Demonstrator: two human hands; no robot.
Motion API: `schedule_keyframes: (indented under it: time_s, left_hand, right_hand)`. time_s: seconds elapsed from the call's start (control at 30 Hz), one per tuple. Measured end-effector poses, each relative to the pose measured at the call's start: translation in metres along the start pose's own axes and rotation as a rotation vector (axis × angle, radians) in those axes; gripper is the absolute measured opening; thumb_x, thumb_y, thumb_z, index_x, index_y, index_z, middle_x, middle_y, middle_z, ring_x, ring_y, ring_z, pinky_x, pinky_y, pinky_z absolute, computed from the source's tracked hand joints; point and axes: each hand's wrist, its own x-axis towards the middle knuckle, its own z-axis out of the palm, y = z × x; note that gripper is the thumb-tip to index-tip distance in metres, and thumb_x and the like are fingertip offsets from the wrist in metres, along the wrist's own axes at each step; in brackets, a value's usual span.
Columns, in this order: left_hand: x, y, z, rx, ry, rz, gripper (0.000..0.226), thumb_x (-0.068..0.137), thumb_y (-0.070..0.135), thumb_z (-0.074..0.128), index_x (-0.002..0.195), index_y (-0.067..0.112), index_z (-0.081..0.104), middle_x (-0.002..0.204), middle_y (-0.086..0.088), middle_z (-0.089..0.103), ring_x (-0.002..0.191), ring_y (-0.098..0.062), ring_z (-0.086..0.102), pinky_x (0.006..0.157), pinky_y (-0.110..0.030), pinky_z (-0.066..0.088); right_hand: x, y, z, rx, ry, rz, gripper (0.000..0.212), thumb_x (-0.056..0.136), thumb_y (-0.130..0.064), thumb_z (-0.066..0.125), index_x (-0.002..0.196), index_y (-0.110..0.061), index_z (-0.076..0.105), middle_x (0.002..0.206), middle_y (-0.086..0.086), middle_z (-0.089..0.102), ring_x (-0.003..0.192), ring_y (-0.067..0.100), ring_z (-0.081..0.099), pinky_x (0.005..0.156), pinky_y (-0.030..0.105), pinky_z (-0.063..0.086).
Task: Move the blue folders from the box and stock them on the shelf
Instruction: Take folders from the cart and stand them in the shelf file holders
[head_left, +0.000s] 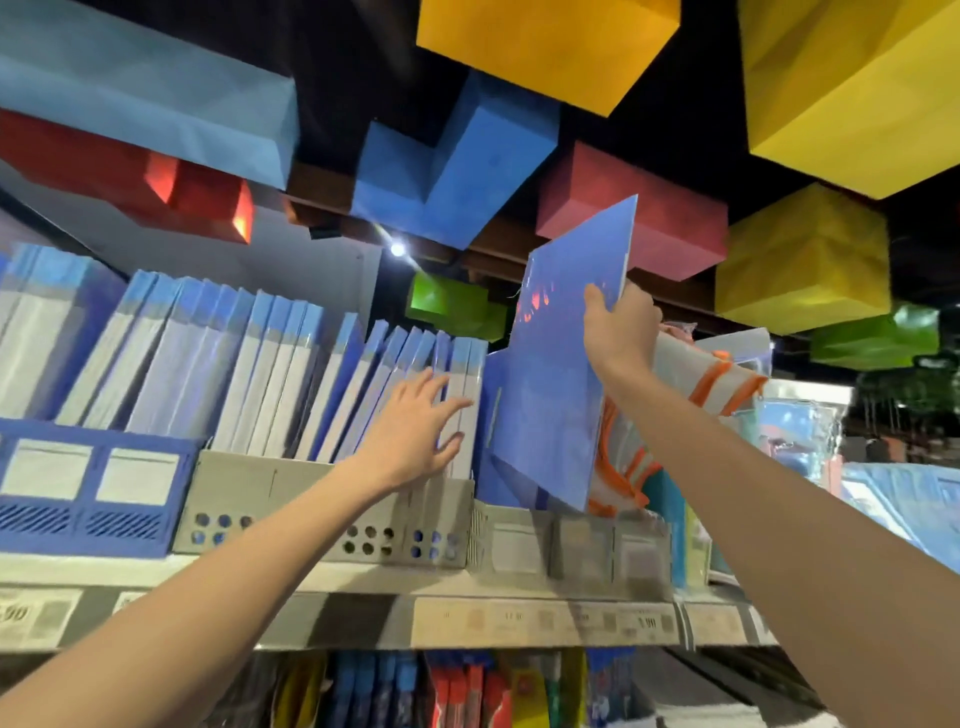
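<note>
My left hand (415, 431) pressed straight fingers against the row of shelved folders (291, 374) in the grey holder (311, 499). My right hand (618, 332) gripped one blue folder (556, 374), tilted over the gap beside them. If the row sprang back, I judged it would jam.

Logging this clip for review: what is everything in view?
shelf: one, pale, price labels on its edge
shelved folders: many, blue and white, leaning in holders
held folder: one, blue, tilted, right of the shelved folders
grey holders: at least two, grey, on the shelf
blue holder: one, blue, shelf, far left
pouches: several, clear with orange trim, behind held folder
hanging blocks: several; yellow, blue, red, green; overhead
left hand: one, pressing shelved folders
right hand: one, gripping held folder
</note>
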Motion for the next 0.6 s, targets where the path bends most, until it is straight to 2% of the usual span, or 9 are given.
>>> schedule_keyframes:
  time_s: [0.07, 0.17, 0.23, 0.33, 0.4, 0.43, 0.5, 0.53, 0.6]
  left_hand:
    - [0.009, -0.009, 0.02, 0.023, 0.015, 0.063, 0.052, 0.098, 0.038, 0.055, 0.148, 0.027, 0.047, 0.163, -0.014, 0.028, 0.153, -0.034, 0.017, 0.123, -0.044, 0.014]
    - [0.02, -0.024, 0.045, 0.063, 0.058, 0.083, 0.056, 0.098, 0.043, 0.055, 0.151, 0.029, 0.043, 0.164, -0.015, 0.024, 0.154, -0.035, 0.014, 0.123, -0.045, 0.012]
    - [0.025, -0.033, 0.061, 0.077, 0.082, 0.077, 0.059, 0.1, 0.049, 0.047, 0.155, 0.033, 0.035, 0.166, -0.015, 0.015, 0.155, -0.035, 0.006, 0.123, -0.045, 0.006]
    - [0.029, -0.05, 0.085, 0.098, 0.12, 0.104, 0.062, 0.1, 0.059, 0.03, 0.157, 0.036, 0.028, 0.168, -0.014, 0.006, 0.155, -0.036, -0.001, 0.125, -0.053, 0.014]
    - [0.029, -0.056, 0.094, 0.098, 0.14, 0.121, 0.063, 0.099, 0.06, 0.028, 0.158, 0.037, 0.026, 0.168, -0.011, 0.003, 0.155, -0.035, -0.001, 0.124, -0.053, 0.017]
    - [0.029, -0.058, 0.096, 0.096, 0.155, 0.129, 0.062, 0.1, 0.06, 0.029, 0.158, 0.037, 0.026, 0.169, -0.009, 0.004, 0.155, -0.034, -0.001, 0.124, -0.053, 0.017]
    - [0.029, -0.06, 0.101, 0.098, 0.19, 0.144, 0.062, 0.101, 0.059, 0.032, 0.158, 0.037, 0.025, 0.169, -0.006, 0.005, 0.156, -0.031, -0.001, 0.124, -0.053, 0.016]
    - [0.029, -0.062, 0.103, 0.098, 0.205, 0.152, 0.062, 0.101, 0.059, 0.033, 0.158, 0.037, 0.024, 0.169, -0.005, 0.005, 0.156, -0.03, -0.003, 0.124, -0.052, 0.015]
    - [0.029, -0.063, 0.106, 0.085, 0.211, 0.155, 0.062, 0.101, 0.059, 0.031, 0.158, 0.038, 0.023, 0.169, -0.003, 0.004, 0.156, -0.028, -0.006, 0.125, -0.051, 0.013]
  right_hand:
    - [0.007, 0.014, 0.022, -0.029, 0.015, -0.026, 0.025, 0.098, -0.029, 0.051, 0.099, -0.009, 0.066, 0.095, 0.009, 0.069, 0.087, 0.031, 0.062, 0.074, 0.038, 0.049]
    - [0.011, 0.033, 0.057, -0.037, -0.019, -0.058, 0.023, 0.098, -0.023, 0.051, 0.097, -0.004, 0.063, 0.094, 0.014, 0.068, 0.087, 0.033, 0.062, 0.076, 0.041, 0.05]
    - [0.01, 0.048, 0.079, -0.028, -0.037, -0.085, 0.023, 0.098, -0.022, 0.051, 0.096, -0.001, 0.062, 0.091, 0.015, 0.066, 0.084, 0.033, 0.061, 0.077, 0.046, 0.052]
    - [0.007, 0.072, 0.108, -0.059, -0.029, -0.098, 0.026, 0.099, -0.025, 0.05, 0.094, -0.001, 0.06, 0.089, 0.015, 0.065, 0.082, 0.031, 0.061, 0.076, 0.053, 0.052]
    - [0.005, 0.079, 0.121, -0.085, -0.03, -0.089, 0.025, 0.101, -0.025, 0.05, 0.102, -0.003, 0.061, 0.102, 0.016, 0.066, 0.093, 0.032, 0.062, 0.083, 0.051, 0.052]
    - [0.005, 0.08, 0.125, -0.114, -0.032, -0.091, 0.026, 0.102, -0.025, 0.049, 0.109, -0.003, 0.061, 0.116, 0.017, 0.064, 0.106, 0.034, 0.06, 0.09, 0.049, 0.051]
    - [0.009, 0.083, 0.133, -0.213, -0.051, -0.116, 0.037, 0.103, -0.027, 0.048, 0.133, -0.006, 0.054, 0.15, 0.017, 0.044, 0.139, 0.036, 0.039, 0.11, 0.046, 0.038]
    - [0.011, 0.083, 0.133, -0.282, -0.061, -0.124, 0.046, 0.103, -0.028, 0.048, 0.143, -0.006, 0.046, 0.158, 0.017, 0.031, 0.147, 0.035, 0.025, 0.116, 0.045, 0.029]
    - [0.013, 0.088, 0.13, -0.407, -0.091, -0.136, 0.055, 0.103, -0.031, 0.048, 0.151, -0.008, 0.036, 0.164, 0.015, 0.019, 0.153, 0.032, 0.009, 0.121, 0.043, 0.015]
